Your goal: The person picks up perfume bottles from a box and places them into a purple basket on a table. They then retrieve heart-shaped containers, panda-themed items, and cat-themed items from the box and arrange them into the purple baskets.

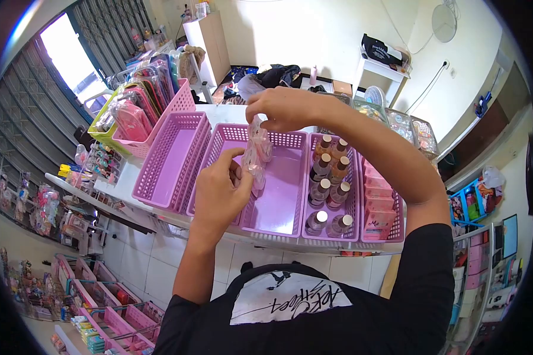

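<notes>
A row of small clear plastic packets with pink contents (257,155) hangs between my hands, above the purple baskets. My left hand (222,188) is closed, its fingertips pinching the lower end. At the upper end my right hand (280,110) is closed in a pinch on the packets. What exactly is inside them is too small to make out. Beneath them is a purple basket (278,204) with its bare bottom showing. Another purple basket (224,137) sits beside it on the left, partly covered by my left hand and the packets.
To the right, a purple basket holds several capped bottles (320,192), and another holds pink boxes (378,216). Stacked purple baskets (170,163) stand left, near a pink basket of pouches (137,118). Glass-topped trays (400,127) lie at the far right of the white table.
</notes>
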The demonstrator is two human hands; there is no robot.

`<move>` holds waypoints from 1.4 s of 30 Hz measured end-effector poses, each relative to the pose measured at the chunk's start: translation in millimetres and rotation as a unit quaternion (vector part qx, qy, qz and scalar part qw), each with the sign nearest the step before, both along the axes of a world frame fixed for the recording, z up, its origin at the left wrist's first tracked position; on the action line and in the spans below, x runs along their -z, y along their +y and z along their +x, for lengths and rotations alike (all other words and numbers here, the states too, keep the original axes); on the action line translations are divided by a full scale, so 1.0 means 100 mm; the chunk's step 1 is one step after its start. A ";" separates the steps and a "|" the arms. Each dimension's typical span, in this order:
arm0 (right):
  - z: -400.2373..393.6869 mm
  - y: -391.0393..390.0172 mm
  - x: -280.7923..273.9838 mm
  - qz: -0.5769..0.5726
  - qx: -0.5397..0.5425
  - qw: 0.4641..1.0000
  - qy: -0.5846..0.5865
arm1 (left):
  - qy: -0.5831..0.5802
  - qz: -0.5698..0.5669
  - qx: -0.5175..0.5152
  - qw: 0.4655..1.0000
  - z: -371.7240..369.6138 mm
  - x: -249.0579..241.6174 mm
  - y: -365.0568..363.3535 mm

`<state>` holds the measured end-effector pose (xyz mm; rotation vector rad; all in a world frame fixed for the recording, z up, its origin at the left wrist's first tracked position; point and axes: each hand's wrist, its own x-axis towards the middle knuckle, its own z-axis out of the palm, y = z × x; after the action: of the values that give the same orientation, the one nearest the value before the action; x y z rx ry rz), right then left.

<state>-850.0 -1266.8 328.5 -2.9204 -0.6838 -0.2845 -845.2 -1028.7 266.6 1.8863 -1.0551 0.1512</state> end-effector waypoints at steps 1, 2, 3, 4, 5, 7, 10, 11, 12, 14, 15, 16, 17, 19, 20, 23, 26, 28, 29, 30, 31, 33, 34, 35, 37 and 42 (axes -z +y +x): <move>0.02 0.01 -0.01 -0.004 0.004 0.999 0.054 | -0.002 0.000 0.001 1.000 0.02 0.03 -0.02; 0.01 0.01 -0.02 -0.005 0.018 0.998 0.067 | -0.017 -0.012 -0.009 1.000 0.04 0.06 -0.03; 0.03 -0.01 -0.02 -0.005 0.017 0.998 0.066 | -0.032 -0.024 -0.018 0.999 0.05 0.07 -0.04; 0.07 -0.05 0.00 0.014 0.015 0.998 0.066 | -0.033 -0.024 -0.019 0.999 0.05 0.06 -0.05; 0.09 -0.07 0.01 0.032 0.013 0.997 0.068 | -0.032 -0.029 -0.026 0.999 0.04 0.06 -0.07; 0.11 -0.09 0.00 0.036 0.012 0.997 0.073 | -0.030 -0.034 -0.034 0.998 0.03 0.05 -0.07; 0.11 -0.12 0.06 0.048 -0.002 0.997 0.061 | -0.038 0.006 -0.045 0.998 0.01 0.05 -0.07; 0.12 -0.12 0.09 0.056 -0.018 0.997 0.044 | -0.047 0.003 -0.057 0.997 0.00 0.05 -0.08; 0.10 -0.10 0.08 0.056 -0.018 0.997 0.044 | -0.056 0.001 -0.070 0.996 0.00 0.05 -0.08; 0.06 -0.06 0.03 0.030 -0.019 0.998 0.043 | -0.071 0.006 -0.073 0.995 -0.01 0.06 -0.10; 0.05 -0.05 0.02 0.030 -0.020 0.998 0.044 | -0.087 0.011 -0.076 0.993 -0.01 0.06 -0.10; 0.04 -0.04 0.00 0.023 -0.012 0.999 0.047 | -0.087 0.010 -0.077 0.993 -0.02 0.04 -0.11; 0.02 -0.03 -0.01 0.017 -0.004 0.999 0.050 | -0.078 0.013 -0.075 0.994 -0.05 0.00 -0.11; -0.02 -0.03 -0.02 0.010 0.006 0.999 0.042 | -0.069 0.015 -0.072 0.995 -0.06 -0.02 -0.11; -0.03 -0.02 -0.02 0.004 0.016 0.999 0.034 | -0.069 0.029 -0.080 0.994 -0.04 -0.01 -0.11; -0.05 -0.02 -0.04 -0.011 0.019 0.999 0.028 | -0.077 0.035 -0.080 0.993 0.00 0.01 -0.13; -0.03 -0.04 -0.02 0.002 0.004 0.999 0.051 | -0.110 0.021 -0.055 0.992 0.01 0.03 -0.14; 0.04 -0.05 0.03 -0.011 0.003 0.998 0.054 | -0.135 0.015 -0.040 0.990 0.02 0.06 -0.15; 0.06 -0.07 0.05 -0.024 0.001 0.998 0.057 | -0.155 0.006 -0.032 0.987 0.03 0.09 -0.15; 0.05 -0.06 0.05 -0.024 0.002 0.998 0.057 | -0.175 -0.004 -0.025 0.984 0.04 0.10 -0.16; 0.04 -0.05 0.06 -0.018 0.007 0.999 0.048 | -0.176 -0.004 -0.024 0.984 0.03 0.10 -0.16; 0.01 -0.04 0.06 -0.012 0.012 0.999 0.040 | -0.176 0.019 -0.057 0.982 0.00 0.08 -0.15; -0.02 -0.04 0.06 -0.015 0.007 1.000 0.024 | -0.176 0.018 -0.057 0.983 -0.01 0.06 -0.15; -0.04 -0.05 0.06 -0.017 0.002 1.000 0.008 | -0.180 0.014 -0.070 0.981 -0.02 0.05 -0.14; -0.06 -0.07 0.01 -0.019 0.009 1.000 0.010 | -0.182 0.010 -0.084 0.980 -0.02 0.04 -0.14; -0.16 -0.13 -0.13 -0.039 0.026 0.999 -0.001 | -0.094 0.034 -0.059 0.993 0.00 0.08 -0.13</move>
<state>-865.8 -1280.3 341.4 -3.0156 -0.6346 -0.2722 -845.6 -1041.3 258.9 2.0263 -1.0854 0.3705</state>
